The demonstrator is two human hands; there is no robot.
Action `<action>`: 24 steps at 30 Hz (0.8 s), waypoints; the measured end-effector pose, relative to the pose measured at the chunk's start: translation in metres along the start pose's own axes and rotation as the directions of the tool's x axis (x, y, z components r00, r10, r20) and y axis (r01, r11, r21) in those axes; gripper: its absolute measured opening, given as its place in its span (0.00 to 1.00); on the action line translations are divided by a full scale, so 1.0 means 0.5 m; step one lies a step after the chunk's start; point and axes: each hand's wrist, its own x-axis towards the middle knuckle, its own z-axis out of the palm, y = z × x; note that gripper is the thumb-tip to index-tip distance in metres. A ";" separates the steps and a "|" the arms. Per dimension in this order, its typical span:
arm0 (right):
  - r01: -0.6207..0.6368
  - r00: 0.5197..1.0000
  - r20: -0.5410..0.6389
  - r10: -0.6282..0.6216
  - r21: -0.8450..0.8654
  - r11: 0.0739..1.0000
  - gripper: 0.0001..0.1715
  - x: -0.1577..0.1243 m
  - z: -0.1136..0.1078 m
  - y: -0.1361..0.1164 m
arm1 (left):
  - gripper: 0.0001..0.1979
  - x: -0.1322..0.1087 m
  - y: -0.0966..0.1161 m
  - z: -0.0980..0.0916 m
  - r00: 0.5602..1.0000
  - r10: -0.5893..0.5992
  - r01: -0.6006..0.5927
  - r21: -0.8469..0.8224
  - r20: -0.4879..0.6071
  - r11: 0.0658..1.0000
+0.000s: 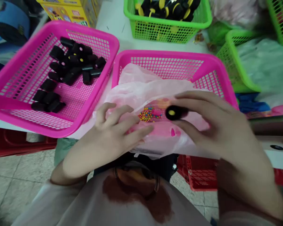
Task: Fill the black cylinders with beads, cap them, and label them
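Between the thumb and fingers of my right hand is a small black plastic piece with a yellow dot on its end, held over an opened plastic bag. My left hand rests at the bag's left side, fingers spread and partly curled, gripping nothing visible. In the bag's opening lies a heap of tiny multicoloured beads. The pinkish translucent bag lies in and over the front of a pink basket.
At the left, another pink basket holds several black pieces, some with dots. A green basket of black and yellow parts stands behind. Yellow boxes sit at the back left. Another green basket with bagged goods is right; red crates are below.
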 end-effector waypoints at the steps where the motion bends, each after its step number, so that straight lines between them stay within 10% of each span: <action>1: 0.027 0.997 0.071 -0.028 0.007 1.000 0.25 0.032 0.002 0.000 | 0.22 -0.003 0.001 -0.001 1.000 -0.014 0.014 -0.004 -0.006 1.000; 9: -0.061 0.850 0.523 0.060 -0.015 0.998 0.26 0.155 0.057 0.035 | 0.15 -0.013 -0.001 0.008 0.996 -0.055 0.049 -0.086 -0.072 0.995; 24: -0.106 0.785 0.617 0.052 0.051 0.993 0.22 0.186 0.095 0.015 | 0.10 -0.003 0.000 0.019 0.967 -0.084 -0.008 -0.362 -0.239 0.932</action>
